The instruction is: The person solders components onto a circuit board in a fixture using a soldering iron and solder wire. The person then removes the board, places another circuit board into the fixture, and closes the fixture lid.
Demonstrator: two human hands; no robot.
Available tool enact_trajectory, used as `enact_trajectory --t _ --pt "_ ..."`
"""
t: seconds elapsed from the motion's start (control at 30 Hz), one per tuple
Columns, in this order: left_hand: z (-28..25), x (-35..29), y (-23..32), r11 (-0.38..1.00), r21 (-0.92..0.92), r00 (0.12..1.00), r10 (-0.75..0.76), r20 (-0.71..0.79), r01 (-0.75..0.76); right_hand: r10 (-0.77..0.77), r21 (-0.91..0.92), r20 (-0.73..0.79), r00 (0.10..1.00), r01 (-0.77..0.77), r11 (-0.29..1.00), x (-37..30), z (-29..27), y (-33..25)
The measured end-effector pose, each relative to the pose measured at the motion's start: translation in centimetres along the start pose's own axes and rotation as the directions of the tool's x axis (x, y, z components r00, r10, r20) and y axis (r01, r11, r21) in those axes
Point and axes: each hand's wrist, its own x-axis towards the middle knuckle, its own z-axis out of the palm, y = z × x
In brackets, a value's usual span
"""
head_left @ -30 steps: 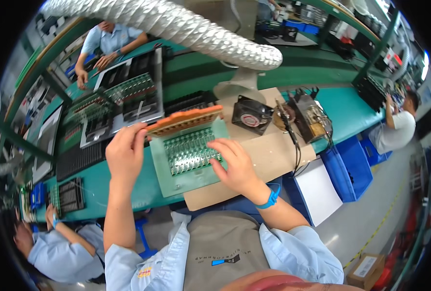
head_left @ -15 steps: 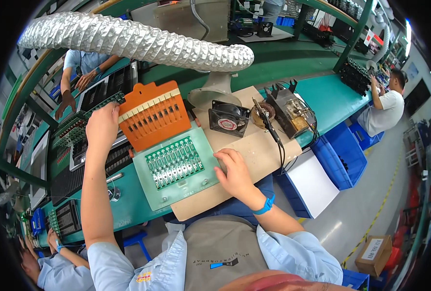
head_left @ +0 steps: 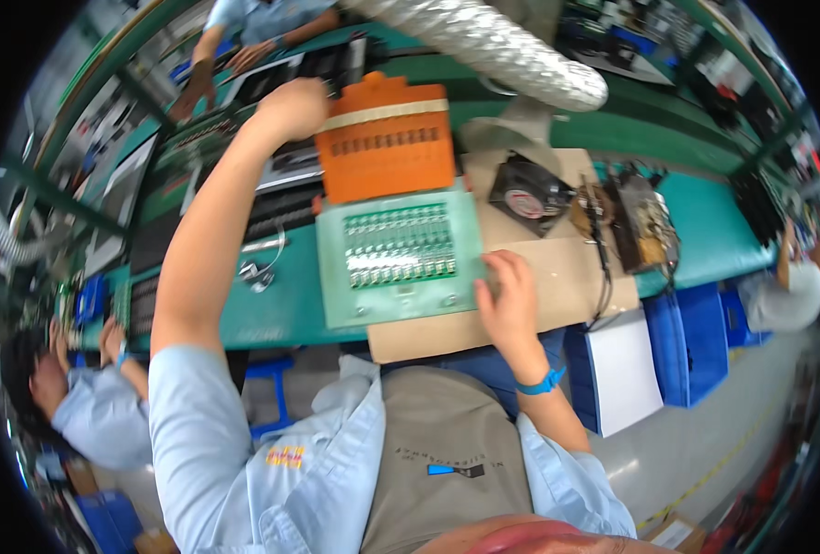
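Observation:
A pale green fixture plate [head_left: 336, 277] lies in front of me, with several narrow green circuit boards [head_left: 399, 242] side by side in its middle. Its orange slotted lid [head_left: 387, 166] stands raised at the far edge. My left hand [head_left: 294, 109] is stretched out beside the lid's upper left edge. Its fingers are bent away and blurred, so whether they hold anything is hidden. By the plate's right edge rests my right hand [head_left: 509, 300], its fingers apart and the thumb against the edge; nothing shows in it.
A black fan [head_left: 528, 194] and a soldering station [head_left: 645, 217] with a cabled iron stand on brown cardboard [head_left: 557, 277] to the right. A silver duct [head_left: 493, 42] hangs above. Blue bins [head_left: 691, 346] sit lower right. Across the bench are a co-worker's hands [head_left: 253, 55].
The view has turned, so the bench appears shifted and straighter. My left hand has reached farther away along the lid's left side. My right hand stays at the plate's right edge.

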Motion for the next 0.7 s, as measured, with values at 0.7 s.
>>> enact_trajectory --t 0.7 --pt "2.1 0.5 0.2 0.997 0.026 0.991 -0.074 0.111 0.071 -0.042 -0.013 0.011 0.999 0.042 0.999 0.1 0.3 -0.7"
